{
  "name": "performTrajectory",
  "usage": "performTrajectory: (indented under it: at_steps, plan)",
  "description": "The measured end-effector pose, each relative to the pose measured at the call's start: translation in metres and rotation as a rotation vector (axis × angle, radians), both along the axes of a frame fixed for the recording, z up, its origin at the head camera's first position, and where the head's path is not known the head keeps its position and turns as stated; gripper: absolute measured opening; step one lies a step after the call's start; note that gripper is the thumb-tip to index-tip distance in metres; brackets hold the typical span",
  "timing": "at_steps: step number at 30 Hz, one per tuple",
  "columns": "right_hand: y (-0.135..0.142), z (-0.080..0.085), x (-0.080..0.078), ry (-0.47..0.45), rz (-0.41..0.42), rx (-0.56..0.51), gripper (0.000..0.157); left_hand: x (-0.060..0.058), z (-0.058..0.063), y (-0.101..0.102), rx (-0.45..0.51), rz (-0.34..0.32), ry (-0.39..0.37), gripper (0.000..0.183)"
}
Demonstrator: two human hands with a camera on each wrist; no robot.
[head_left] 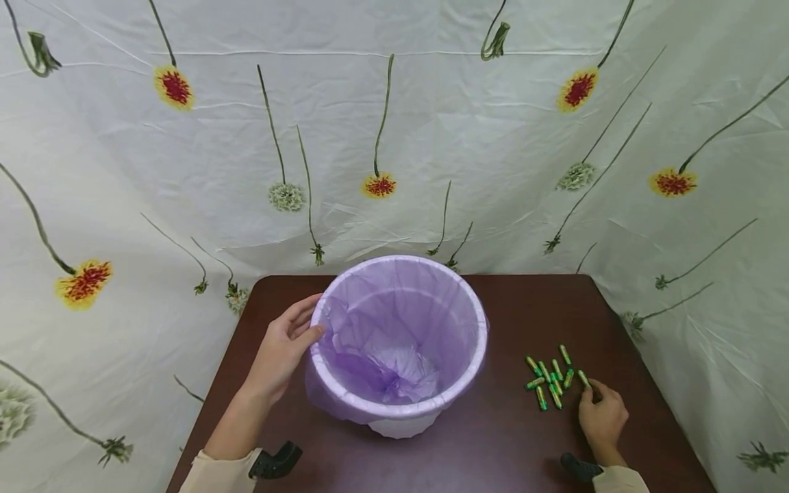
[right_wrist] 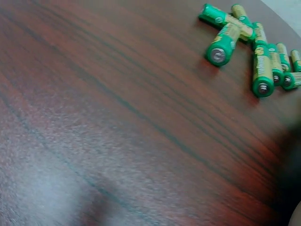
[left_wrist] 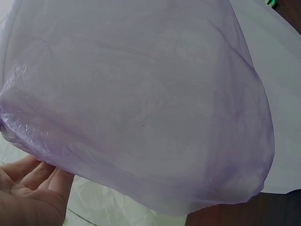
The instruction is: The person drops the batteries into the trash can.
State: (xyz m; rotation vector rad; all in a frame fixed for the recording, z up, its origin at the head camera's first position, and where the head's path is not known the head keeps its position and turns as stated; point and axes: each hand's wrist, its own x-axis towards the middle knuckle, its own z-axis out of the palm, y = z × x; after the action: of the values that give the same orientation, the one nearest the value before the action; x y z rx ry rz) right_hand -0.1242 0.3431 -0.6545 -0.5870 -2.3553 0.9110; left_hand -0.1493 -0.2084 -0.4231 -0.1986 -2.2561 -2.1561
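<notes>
A round white trash can [head_left: 401, 428] lined with a thin purple bag [head_left: 394, 322] stands on the table. My left hand [head_left: 280, 349] grips its rim at the left side, thumb over the edge and fingers outside. In the left wrist view, the bag's overhang [left_wrist: 141, 117] fills most of the picture, with the hand [left_wrist: 35, 193] at the lower left. My right hand [head_left: 603, 414] pinches one green and gold battery [head_left: 583, 378] at the right of a loose group. Several like batteries [head_left: 555, 390] lie scattered beside it; the right wrist view shows batteries [right_wrist: 262, 70] near its upper right.
The dark reddish-brown table [head_left: 493, 438] has its far edge against a white flower-printed cloth [head_left: 431, 123], which also hangs at both sides. Black wrist devices [head_left: 275, 460] sit at both sleeves. The trash can stands between the left hand and the batteries.
</notes>
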Motion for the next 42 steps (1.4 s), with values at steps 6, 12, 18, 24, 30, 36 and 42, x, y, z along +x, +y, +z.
performTrajectory:
  at_steps: [6,12,18,24,30,36,42]
  plan:
    - [0.004,0.012,0.0,0.012,0.055,-0.033,0.023,-0.002,0.003,-0.001,-0.004,-0.006,0.012,0.055]
    - [0.013,0.032,-0.006,0.045,0.149,-0.006,0.022,-0.002,0.002,-0.001,0.011,-0.013,0.011,0.055]
    - [0.014,0.058,-0.015,0.108,0.256,0.07,0.021,0.0,0.0,0.0,0.009,-0.012,0.015,0.055]
    - [0.004,0.092,-0.024,0.12,0.355,0.139,0.021,-0.001,-0.001,0.001,0.009,-0.02,0.02,0.055]
    - [-0.012,0.12,-0.035,0.142,0.499,0.137,0.022,0.001,-0.004,0.0,0.016,-0.011,0.016,0.054]
    - [-0.034,0.144,-0.047,0.175,0.618,0.123,0.022,0.001,-0.003,-0.001,0.009,-0.021,0.023,0.055]
    - [-0.052,0.17,-0.061,0.202,0.684,0.162,0.021,0.003,-0.002,0.0,0.014,-0.012,0.003,0.054]
